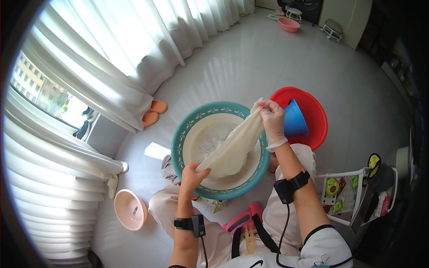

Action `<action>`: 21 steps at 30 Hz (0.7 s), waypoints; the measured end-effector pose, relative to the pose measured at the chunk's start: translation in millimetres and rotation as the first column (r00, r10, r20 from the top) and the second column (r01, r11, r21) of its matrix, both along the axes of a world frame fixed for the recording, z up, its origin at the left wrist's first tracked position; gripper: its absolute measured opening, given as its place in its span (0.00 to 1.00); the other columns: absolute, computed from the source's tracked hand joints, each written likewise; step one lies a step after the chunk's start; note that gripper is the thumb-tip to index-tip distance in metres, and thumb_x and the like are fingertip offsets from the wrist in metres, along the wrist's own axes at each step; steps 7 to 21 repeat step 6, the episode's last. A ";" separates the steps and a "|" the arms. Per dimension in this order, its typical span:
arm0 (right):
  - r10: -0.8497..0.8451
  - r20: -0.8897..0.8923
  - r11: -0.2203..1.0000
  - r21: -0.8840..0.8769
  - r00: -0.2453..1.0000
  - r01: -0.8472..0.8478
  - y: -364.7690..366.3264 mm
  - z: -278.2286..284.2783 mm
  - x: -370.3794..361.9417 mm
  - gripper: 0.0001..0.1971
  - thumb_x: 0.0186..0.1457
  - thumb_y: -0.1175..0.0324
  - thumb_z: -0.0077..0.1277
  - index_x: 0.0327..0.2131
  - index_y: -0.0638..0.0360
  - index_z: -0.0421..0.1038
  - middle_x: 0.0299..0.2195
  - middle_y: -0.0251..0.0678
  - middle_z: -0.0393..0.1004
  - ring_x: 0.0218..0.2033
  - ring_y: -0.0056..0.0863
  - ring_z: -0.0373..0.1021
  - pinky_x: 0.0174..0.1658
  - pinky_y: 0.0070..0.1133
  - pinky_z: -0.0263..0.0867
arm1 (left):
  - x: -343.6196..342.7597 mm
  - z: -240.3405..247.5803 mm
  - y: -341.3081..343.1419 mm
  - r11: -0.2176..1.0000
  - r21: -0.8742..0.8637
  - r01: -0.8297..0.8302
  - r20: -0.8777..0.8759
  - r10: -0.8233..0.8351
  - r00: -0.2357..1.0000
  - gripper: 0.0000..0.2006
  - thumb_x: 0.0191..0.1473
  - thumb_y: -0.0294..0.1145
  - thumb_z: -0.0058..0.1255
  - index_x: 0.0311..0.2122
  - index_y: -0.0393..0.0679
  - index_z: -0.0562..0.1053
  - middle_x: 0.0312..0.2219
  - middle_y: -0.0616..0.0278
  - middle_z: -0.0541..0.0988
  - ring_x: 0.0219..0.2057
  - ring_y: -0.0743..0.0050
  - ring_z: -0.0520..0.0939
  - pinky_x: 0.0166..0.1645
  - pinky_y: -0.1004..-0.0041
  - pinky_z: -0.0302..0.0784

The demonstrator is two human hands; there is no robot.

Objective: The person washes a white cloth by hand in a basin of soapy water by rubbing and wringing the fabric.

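Note:
A wet cream-white cloth (234,149) is stretched slantwise over a large teal-rimmed basin (179,134) with cloudy, bubbly water in it. My right hand (273,119), in a clear thin glove, pinches the cloth's upper end above the basin's right rim. At the lower left, my left hand (193,176) grips the other end, thumb on top, near the front rim. Between the two hands the cloth hangs in a broad fold. Whether its lower edge touches the water I cannot tell.
Beside the basin on the right, a blue bucket (297,119) lies tilted in a red basin (319,123). A small pink basin (129,219) sits at the lower left. Striped cloth (168,169) lies against the teal basin. A white rack (346,196) stands to the right; orange slippers (157,106) lie by the curtain.

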State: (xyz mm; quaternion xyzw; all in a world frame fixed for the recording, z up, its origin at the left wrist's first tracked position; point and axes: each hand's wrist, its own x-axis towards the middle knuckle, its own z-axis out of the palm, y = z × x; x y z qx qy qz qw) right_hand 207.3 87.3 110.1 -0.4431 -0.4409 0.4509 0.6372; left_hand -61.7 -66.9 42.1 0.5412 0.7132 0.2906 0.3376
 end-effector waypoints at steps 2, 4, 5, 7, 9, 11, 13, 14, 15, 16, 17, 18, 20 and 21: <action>-0.039 -0.042 0.999 -0.020 0.998 0.039 0.8 0.2 2.2 0.11 0.48 0.84 0.42 0.29 0.63 0.75 0.28 0.31 0.75 0.28 0.14 0.68 0.35 0.14 0.65 | -2.9 1.9 2.2 0.998 -0.068 0.017 0.012 -0.016 1.000 0.16 0.38 0.39 0.61 0.29 0.36 0.78 0.24 0.53 0.78 0.26 0.59 0.80 0.34 0.68 0.73; -0.042 -0.036 0.999 -0.014 0.998 0.042 2.0 -0.3 6.3 0.11 0.48 0.84 0.42 0.29 0.63 0.75 0.28 0.32 0.75 0.28 0.15 0.68 0.36 0.14 0.65 | -2.1 1.9 2.9 0.990 -0.133 0.037 0.026 -0.033 0.999 0.15 0.39 0.39 0.61 0.30 0.37 0.78 0.26 0.53 0.79 0.26 0.60 0.80 0.34 0.68 0.73; -0.044 -0.030 0.999 -0.010 0.999 0.044 2.8 -1.3 7.7 0.11 0.48 0.84 0.41 0.30 0.63 0.75 0.29 0.32 0.75 0.29 0.15 0.68 0.36 0.14 0.66 | -0.2 -2.0 2.4 0.996 -0.080 0.039 0.135 -0.028 0.990 0.17 0.41 0.38 0.60 0.36 0.40 0.77 0.25 0.56 0.79 0.26 0.59 0.80 0.34 0.69 0.73; -0.032 -0.048 0.999 -0.014 0.998 0.032 3.0 -2.2 7.2 0.11 0.48 0.83 0.42 0.31 0.63 0.75 0.30 0.33 0.75 0.29 0.15 0.69 0.37 0.13 0.66 | 2.7 -5.6 0.6 0.999 -0.030 0.034 0.241 -0.026 0.970 0.19 0.44 0.38 0.59 0.42 0.42 0.76 0.24 0.58 0.79 0.26 0.59 0.79 0.34 0.69 0.73; -0.032 -0.048 0.999 -0.014 0.998 0.032 3.0 -2.2 7.2 0.11 0.48 0.83 0.42 0.31 0.63 0.75 0.30 0.33 0.75 0.29 0.15 0.69 0.37 0.13 0.66 | 2.7 -5.6 0.6 0.999 -0.030 0.034 0.241 -0.026 0.970 0.19 0.44 0.38 0.59 0.42 0.42 0.76 0.24 0.58 0.79 0.26 0.59 0.79 0.34 0.69 0.73; -0.032 -0.048 0.999 -0.014 0.998 0.032 3.0 -2.2 7.2 0.11 0.48 0.83 0.42 0.31 0.63 0.75 0.30 0.33 0.75 0.29 0.15 0.69 0.37 0.13 0.66 | 2.7 -5.6 0.6 0.999 -0.030 0.034 0.241 -0.026 0.970 0.19 0.44 0.38 0.59 0.42 0.42 0.76 0.24 0.58 0.79 0.26 0.59 0.79 0.34 0.69 0.73; -0.032 -0.048 0.999 -0.014 0.998 0.032 3.0 -2.2 7.2 0.11 0.48 0.83 0.42 0.31 0.63 0.75 0.30 0.33 0.75 0.29 0.15 0.69 0.37 0.13 0.66 | 2.7 -5.6 0.6 0.999 -0.030 0.034 0.241 -0.026 0.970 0.19 0.44 0.38 0.59 0.42 0.42 0.76 0.24 0.58 0.79 0.26 0.59 0.79 0.34 0.69 0.73; -0.032 -0.048 0.999 -0.014 0.998 0.032 3.0 -2.2 7.2 0.11 0.48 0.83 0.42 0.31 0.63 0.75 0.30 0.33 0.75 0.29 0.15 0.69 0.37 0.13 0.66 | 2.7 -5.6 0.6 0.999 -0.030 0.034 0.241 -0.026 0.970 0.19 0.44 0.38 0.59 0.42 0.42 0.76 0.24 0.58 0.79 0.26 0.59 0.79 0.34 0.69 0.73; -0.032 -0.048 0.999 -0.014 0.998 0.032 3.0 -2.2 7.2 0.11 0.48 0.83 0.42 0.31 0.63 0.75 0.30 0.33 0.75 0.29 0.15 0.69 0.37 0.13 0.66 | 2.7 -5.6 0.6 0.999 -0.030 0.034 0.241 -0.026 0.970 0.19 0.44 0.38 0.59 0.42 0.42 0.76 0.24 0.58 0.79 0.26 0.59 0.79 0.34 0.69 0.73; -0.032 -0.048 0.999 -0.014 0.998 0.032 3.0 -2.2 7.2 0.11 0.48 0.83 0.42 0.31 0.63 0.75 0.30 0.33 0.75 0.29 0.15 0.69 0.37 0.13 0.66 | 2.7 -5.6 0.6 0.999 -0.030 0.034 0.241 -0.026 0.970 0.19 0.44 0.38 0.59 0.42 0.42 0.76 0.24 0.58 0.79 0.26 0.59 0.79 0.34 0.69 0.73; -0.032 -0.048 0.999 -0.014 0.998 0.032 3.0 -2.2 7.2 0.11 0.48 0.83 0.42 0.31 0.63 0.75 0.30 0.33 0.75 0.29 0.15 0.69 0.37 0.13 0.66 | 2.7 -5.6 0.6 0.999 -0.030 0.034 0.241 -0.026 0.970 0.19 0.44 0.38 0.59 0.42 0.42 0.76 0.24 0.58 0.79 0.26 0.59 0.79 0.34 0.69 0.73; -0.032 -0.048 0.999 -0.014 0.998 0.032 3.0 -2.2 7.2 0.11 0.48 0.83 0.42 0.31 0.63 0.75 0.30 0.33 0.75 0.29 0.15 0.69 0.37 0.13 0.66 | 2.7 -5.6 0.6 0.999 -0.030 0.034 0.241 -0.026 0.970 0.19 0.44 0.38 0.59 0.42 0.42 0.76 0.24 0.58 0.79 0.26 0.59 0.79 0.34 0.69 0.73; -0.032 -0.048 0.999 -0.014 0.998 0.032 3.0 -2.2 7.2 0.11 0.48 0.83 0.42 0.31 0.63 0.75 0.30 0.33 0.75 0.29 0.15 0.69 0.37 0.13 0.66 | 2.7 -5.6 0.6 0.999 -0.030 0.034 0.241 -0.026 0.970 0.19 0.44 0.38 0.59 0.42 0.42 0.76 0.24 0.58 0.79 0.26 0.59 0.79 0.34 0.69 0.73; -0.032 -0.048 0.999 -0.014 0.998 0.032 3.0 -2.2 7.2 0.11 0.48 0.83 0.42 0.31 0.63 0.75 0.30 0.33 0.75 0.29 0.15 0.69 0.37 0.13 0.66 | 2.7 -5.6 0.6 0.999 -0.030 0.034 0.241 -0.026 0.970 0.19 0.44 0.38 0.59 0.42 0.42 0.76 0.24 0.58 0.79 0.26 0.59 0.79 0.34 0.69 0.73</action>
